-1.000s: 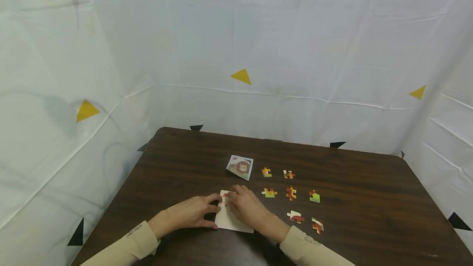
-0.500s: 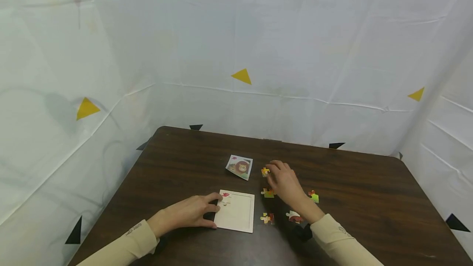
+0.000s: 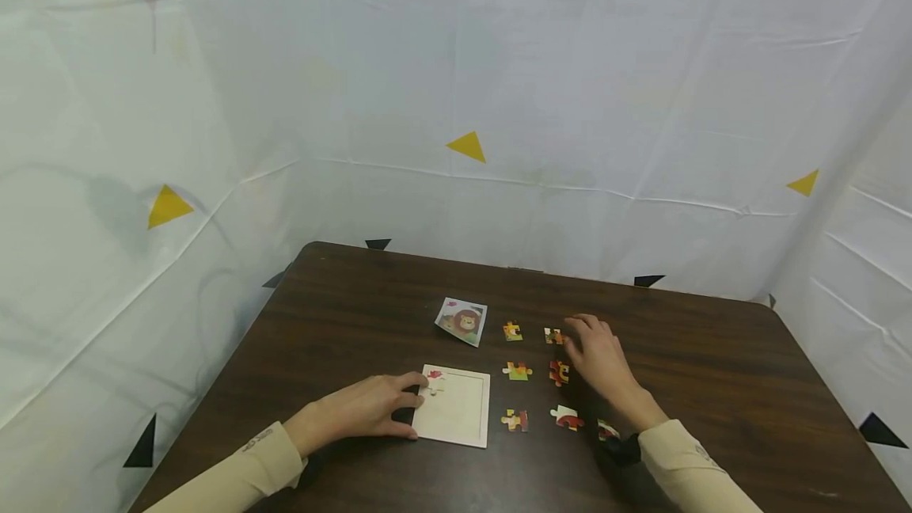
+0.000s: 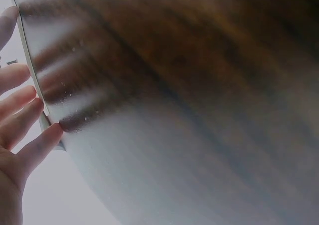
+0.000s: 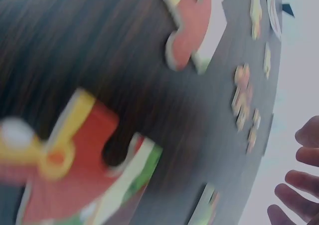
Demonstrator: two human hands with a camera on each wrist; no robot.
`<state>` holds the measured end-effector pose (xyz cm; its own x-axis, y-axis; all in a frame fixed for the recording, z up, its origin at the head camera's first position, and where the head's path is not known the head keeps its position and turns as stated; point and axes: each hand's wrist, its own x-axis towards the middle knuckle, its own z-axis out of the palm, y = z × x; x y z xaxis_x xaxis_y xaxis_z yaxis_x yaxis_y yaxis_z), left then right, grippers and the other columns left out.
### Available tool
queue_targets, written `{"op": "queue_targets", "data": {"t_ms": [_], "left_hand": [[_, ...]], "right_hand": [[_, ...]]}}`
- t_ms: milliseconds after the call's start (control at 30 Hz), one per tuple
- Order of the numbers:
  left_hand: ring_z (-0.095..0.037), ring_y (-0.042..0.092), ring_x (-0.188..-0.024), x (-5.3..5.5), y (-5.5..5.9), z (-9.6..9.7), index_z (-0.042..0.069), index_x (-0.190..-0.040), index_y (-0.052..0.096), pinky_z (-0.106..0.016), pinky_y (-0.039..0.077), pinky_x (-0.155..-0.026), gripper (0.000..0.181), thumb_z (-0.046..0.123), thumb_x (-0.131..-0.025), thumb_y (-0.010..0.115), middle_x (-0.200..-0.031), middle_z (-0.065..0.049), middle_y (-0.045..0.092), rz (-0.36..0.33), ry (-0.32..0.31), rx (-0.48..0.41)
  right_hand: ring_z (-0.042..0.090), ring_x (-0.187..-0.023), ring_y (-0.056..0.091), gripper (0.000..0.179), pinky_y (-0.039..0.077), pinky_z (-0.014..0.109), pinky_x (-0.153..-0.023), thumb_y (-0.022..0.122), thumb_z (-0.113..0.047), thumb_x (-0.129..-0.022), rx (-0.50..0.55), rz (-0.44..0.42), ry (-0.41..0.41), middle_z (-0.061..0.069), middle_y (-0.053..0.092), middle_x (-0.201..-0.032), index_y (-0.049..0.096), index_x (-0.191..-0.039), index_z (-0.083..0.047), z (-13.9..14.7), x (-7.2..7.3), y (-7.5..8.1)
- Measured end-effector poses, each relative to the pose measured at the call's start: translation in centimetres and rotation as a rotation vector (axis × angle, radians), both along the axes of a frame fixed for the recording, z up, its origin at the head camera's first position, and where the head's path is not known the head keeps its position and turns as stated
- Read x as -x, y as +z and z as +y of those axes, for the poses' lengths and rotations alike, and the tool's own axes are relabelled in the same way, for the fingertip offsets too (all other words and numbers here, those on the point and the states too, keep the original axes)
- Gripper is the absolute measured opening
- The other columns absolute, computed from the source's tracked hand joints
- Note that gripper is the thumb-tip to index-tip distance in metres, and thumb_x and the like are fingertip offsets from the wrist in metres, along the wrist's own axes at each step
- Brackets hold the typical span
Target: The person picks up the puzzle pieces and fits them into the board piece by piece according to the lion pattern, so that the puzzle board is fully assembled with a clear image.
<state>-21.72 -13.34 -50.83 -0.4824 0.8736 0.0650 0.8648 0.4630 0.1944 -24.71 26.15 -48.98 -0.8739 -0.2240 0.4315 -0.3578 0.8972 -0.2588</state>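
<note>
A white puzzle tray (image 3: 452, 416) lies before me with one piece (image 3: 435, 382), bearing a pink figure, in its upper left corner. My left hand (image 3: 370, 410) rests at the tray's left side, fingertips touching its edge; the left wrist view shows those fingers (image 4: 20, 120) fairly straight. Right of the loose puzzle pieces hovers my right hand (image 3: 604, 362), with its fingers (image 5: 299, 195) loosely spread and nothing visible in them. Nearest to it are a green-and-orange piece (image 3: 552, 336) and a red-and-yellow piece (image 3: 559, 373). The hand hides part of the right column.
Other pieces lie apart: a yellow-green one (image 3: 512, 331), a green one (image 3: 517, 371), a red one (image 3: 514, 420) and a white-and-red one (image 3: 567, 417). A lion picture card (image 3: 463, 321) lies behind the tray on the dark table (image 3: 370, 291). White sheeting (image 3: 570, 101) surrounds it.
My right hand has left the tray and moved right over the loose pieces to their right side, uncovering the tray and middle pieces. The left hand has stayed at the tray's edge.
</note>
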Motion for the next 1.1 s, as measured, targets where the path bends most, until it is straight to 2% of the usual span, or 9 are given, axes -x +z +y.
{"op": "queue_targets", "data": {"t_ms": [300, 567, 867, 1100], "left_hand": [[-0.005, 0.06, -0.091, 0.0, -0.3, -0.1, 0.013, -0.115, 0.07, -0.021, 0.052, -0.08, 0.046, 0.049, -0.088, 0.064, -0.131, -0.004, 0.052, -0.002, -0.001, -0.011], [-0.005, 0.059, -0.091, 0.0, -0.2, 0.0, 0.014, -0.116, 0.069, -0.02, 0.052, -0.079, 0.045, 0.05, -0.088, 0.064, -0.131, -0.004, 0.052, -0.011, 0.0, 0.001], [-0.007, 0.059, -0.093, -0.1, 0.3, 0.0, 0.014, -0.117, 0.069, -0.023, 0.052, -0.082, 0.045, 0.048, -0.087, 0.066, -0.131, -0.004, 0.052, -0.008, 0.014, 0.009], [-0.007, 0.06, -0.093, 0.0, 0.2, -0.1, 0.014, -0.117, 0.069, -0.023, 0.052, -0.083, 0.045, 0.048, -0.087, 0.066, -0.131, -0.004, 0.052, -0.001, 0.004, 0.002]], "right_hand": [[0.046, -0.102, 0.055, 0.032, 0.045, 0.06, -0.076, 0.067, -0.005, -0.088, 0.024, -0.044, -0.036, 0.025, 0.059, -0.117, 0.062, -0.118, 0.005, 2.3, -0.4, -0.1], [0.046, -0.104, 0.054, 0.035, 0.044, 0.06, -0.077, 0.066, -0.009, -0.09, 0.015, -0.091, -0.062, 0.026, 0.057, -0.12, 0.06, -0.122, 0.005, 3.1, -1.3, -0.3], [0.042, -0.101, 0.056, 0.037, 0.046, 0.056, -0.073, 0.068, -0.013, -0.09, 0.004, -0.096, -0.008, 0.023, 0.059, -0.119, 0.061, -0.122, 0.001, 2.3, -2.4, -0.2], [0.046, -0.11, 0.051, 0.041, 0.041, 0.063, -0.086, 0.065, -0.013, -0.092, 0.043, -0.193, -0.031, 0.027, 0.055, -0.124, 0.056, -0.128, 0.003, 4.0, -3.3, 0.3]]}}
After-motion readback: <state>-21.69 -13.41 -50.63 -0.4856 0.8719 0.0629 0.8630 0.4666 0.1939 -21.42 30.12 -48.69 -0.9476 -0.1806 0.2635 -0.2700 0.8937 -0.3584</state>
